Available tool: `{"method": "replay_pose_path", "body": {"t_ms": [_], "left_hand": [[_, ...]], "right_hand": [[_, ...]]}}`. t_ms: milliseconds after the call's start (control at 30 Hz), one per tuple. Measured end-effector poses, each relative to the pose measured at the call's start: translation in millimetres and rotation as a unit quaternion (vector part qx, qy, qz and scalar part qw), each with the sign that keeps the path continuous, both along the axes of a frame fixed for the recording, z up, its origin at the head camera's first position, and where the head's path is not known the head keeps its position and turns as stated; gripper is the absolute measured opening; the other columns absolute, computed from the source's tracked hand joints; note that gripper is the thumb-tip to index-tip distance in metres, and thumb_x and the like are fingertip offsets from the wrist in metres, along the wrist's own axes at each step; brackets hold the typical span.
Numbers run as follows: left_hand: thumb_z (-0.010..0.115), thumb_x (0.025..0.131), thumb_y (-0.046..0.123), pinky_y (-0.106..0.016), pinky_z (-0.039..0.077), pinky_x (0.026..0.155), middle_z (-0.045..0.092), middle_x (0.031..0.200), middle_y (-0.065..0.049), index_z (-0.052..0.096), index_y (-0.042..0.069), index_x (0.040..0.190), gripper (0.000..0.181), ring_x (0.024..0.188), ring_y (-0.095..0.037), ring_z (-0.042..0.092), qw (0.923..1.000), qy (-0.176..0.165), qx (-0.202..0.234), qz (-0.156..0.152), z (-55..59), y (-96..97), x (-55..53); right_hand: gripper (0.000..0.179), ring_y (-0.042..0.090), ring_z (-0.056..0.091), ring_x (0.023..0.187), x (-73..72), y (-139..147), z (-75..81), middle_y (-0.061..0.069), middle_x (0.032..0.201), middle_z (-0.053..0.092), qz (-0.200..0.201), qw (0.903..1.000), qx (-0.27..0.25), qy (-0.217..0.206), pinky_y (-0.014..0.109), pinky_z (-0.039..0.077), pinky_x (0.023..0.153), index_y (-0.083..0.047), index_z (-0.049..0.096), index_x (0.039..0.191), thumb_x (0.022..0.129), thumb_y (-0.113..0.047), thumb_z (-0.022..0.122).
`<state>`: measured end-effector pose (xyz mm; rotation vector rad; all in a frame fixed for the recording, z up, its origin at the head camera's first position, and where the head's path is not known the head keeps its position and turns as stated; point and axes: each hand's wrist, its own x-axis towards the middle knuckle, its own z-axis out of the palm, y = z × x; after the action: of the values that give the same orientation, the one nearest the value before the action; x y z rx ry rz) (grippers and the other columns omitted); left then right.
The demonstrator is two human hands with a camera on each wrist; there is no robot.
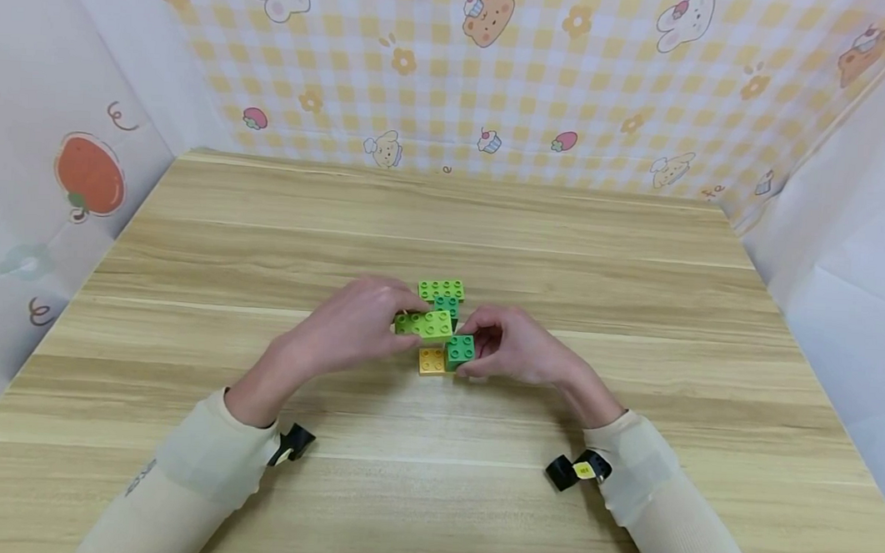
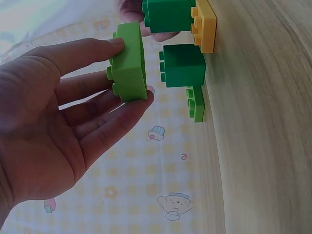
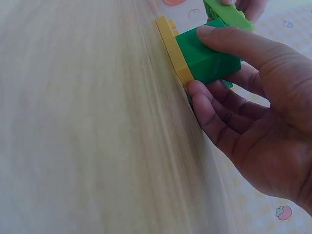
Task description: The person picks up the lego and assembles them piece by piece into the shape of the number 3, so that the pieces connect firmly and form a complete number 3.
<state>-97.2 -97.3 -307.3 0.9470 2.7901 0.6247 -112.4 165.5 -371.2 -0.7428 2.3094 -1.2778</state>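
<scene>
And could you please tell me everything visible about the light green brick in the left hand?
The light green brick is oblong and plastic-looking, with two rows of round studs facing up. The left hand pinches it in the air above the table, a gap separating it from the dark green bricks.

Wood-grain table (image 1: 434,443), yellow brick (image 1: 430,362), green brick (image 2: 183,66), flat lime brick (image 1: 440,289)

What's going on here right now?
A person's left hand holds a lime brick above the table. The right hand grips a green brick that sits on one end of a yellow brick. Just beyond, another green brick and a lime plate are held by neither hand.
</scene>
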Motion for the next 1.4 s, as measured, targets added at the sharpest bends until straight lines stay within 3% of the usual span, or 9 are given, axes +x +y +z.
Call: {"method": "replay_pose_path", "body": {"t_ms": [267, 467, 1400], "left_hand": [[0.08, 0.094, 0.024, -0.048, 0.055, 0.105, 0.074, 0.13, -0.015, 0.075, 0.004, 0.13, 0.042, 0.121, -0.03, 0.07, 0.9999, 0.007, -0.001, -0.013, -1.2, 4.6, 2.0], [0.081, 0.092, 0.026, -0.045, 0.058, 0.097, 0.076, 0.124, -0.012, 0.076, 0.005, 0.127, 0.041, 0.112, -0.026, 0.072, 0.9997, 0.017, 0.002, -0.02, -3.0, 8.8, 4.8], [0.083, 0.092, 0.026, -0.041, 0.059, 0.095, 0.076, 0.124, -0.011, 0.077, 0.006, 0.126, 0.039, 0.112, -0.023, 0.071, 0.9996, 0.005, 0.013, -0.024, -8.1, 17.5, 8.2]], "right_hand": [[0.035, 0.016, 0.064, 0.081, 0.1, 0.0, -0.9, 0.006, 0.094, 0.067, -0.003, 1.0, -0.001, -0.001, 0.025, 0.056, 0.071, -0.004, 0.073, 0.108, 0.08, -0.011, 0.092], [0.032, 0.016, 0.063, 0.081, -0.6, -0.4, -1.4, 0.004, 0.093, 0.066, -0.003, 1.0, 0.006, 0.005, 0.024, 0.055, 0.07, -0.008, 0.072, 0.103, 0.079, -0.01, 0.092], [0.026, 0.016, 0.062, 0.079, -1.1, -0.3, -2.1, 0.004, 0.091, 0.065, 0.005, 0.9998, 0.008, 0.017, 0.024, 0.055, 0.068, -0.01, 0.072, 0.095, 0.079, -0.009, 0.092]]}}
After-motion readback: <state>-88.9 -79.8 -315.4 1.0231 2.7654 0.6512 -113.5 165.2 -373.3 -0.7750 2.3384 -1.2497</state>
